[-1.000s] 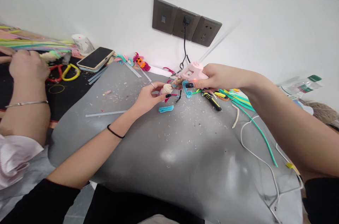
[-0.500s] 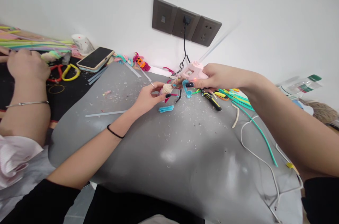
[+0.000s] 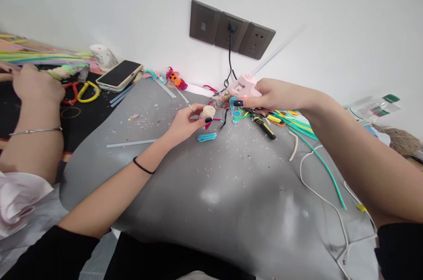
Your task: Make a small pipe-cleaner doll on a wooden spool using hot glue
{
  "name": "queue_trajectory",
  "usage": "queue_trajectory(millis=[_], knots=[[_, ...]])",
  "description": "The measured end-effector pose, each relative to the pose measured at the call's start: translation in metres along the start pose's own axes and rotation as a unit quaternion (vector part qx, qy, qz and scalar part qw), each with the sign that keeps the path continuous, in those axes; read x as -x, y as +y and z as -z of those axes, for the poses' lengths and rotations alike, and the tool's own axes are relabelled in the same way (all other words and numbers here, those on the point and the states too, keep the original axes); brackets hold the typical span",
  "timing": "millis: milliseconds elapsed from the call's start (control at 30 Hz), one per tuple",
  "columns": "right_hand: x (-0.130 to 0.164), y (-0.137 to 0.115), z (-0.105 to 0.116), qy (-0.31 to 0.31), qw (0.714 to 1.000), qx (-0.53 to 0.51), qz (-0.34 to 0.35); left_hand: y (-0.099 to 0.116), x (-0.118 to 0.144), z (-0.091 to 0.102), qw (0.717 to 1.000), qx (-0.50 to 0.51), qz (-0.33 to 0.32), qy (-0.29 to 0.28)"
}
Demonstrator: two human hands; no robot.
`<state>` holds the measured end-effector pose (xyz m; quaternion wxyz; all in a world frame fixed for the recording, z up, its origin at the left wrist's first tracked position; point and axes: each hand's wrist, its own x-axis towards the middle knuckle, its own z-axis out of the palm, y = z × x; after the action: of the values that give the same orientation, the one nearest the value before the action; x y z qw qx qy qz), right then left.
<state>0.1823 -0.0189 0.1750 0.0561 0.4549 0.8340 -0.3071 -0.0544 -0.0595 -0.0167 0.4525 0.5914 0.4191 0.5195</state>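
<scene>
My left hand (image 3: 185, 125) is closed around a small fuzzy craft piece, with a cream coiled top (image 3: 209, 112) and a dark pink bit beneath; much of it is hidden by the fingers. Gripped in my right hand (image 3: 269, 94) is a pink hot glue gun (image 3: 246, 85), a clear glue stick (image 3: 277, 53) poking out of its back and its nozzle pointing down toward the left. A curled blue fuzzy piece (image 3: 234, 108) hangs by my right thumb. Below the craft piece, a folded blue fuzzy strip (image 3: 207, 137) lies on the grey mat (image 3: 205, 183).
Pliers (image 3: 264, 128), green fuzzy stems (image 3: 325, 165) and a white cable (image 3: 325, 203) lie to the right, near a plastic bottle (image 3: 376, 108). At left are a phone (image 3: 120, 73), yellow-handled scissors (image 3: 88, 91) and another person's hand (image 3: 35, 84). The gun's black cord (image 3: 230, 55) runs to the wall socket.
The glue gun has shifted slightly to the right, widening the gap between its nozzle and the craft piece. My left hand stays nearly still. The other person's hand has moved slightly.
</scene>
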Motion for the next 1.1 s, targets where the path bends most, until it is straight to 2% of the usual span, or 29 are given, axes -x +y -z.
queue_trajectory(millis=[500,767,1100], knots=[[0.001,-0.006,0.000,0.001,1.000,0.002,-0.011,-0.001,0.002,0.000,0.999,0.034,0.000,-0.018],[0.008,-0.012,0.002,0.000,0.998,-0.046,0.034,0.001,0.002,0.000,0.999,0.008,-0.023,-0.030],[0.001,-0.003,-0.003,-0.029,0.998,-0.047,0.013,0.004,0.002,0.000,0.998,-0.005,-0.045,-0.043]])
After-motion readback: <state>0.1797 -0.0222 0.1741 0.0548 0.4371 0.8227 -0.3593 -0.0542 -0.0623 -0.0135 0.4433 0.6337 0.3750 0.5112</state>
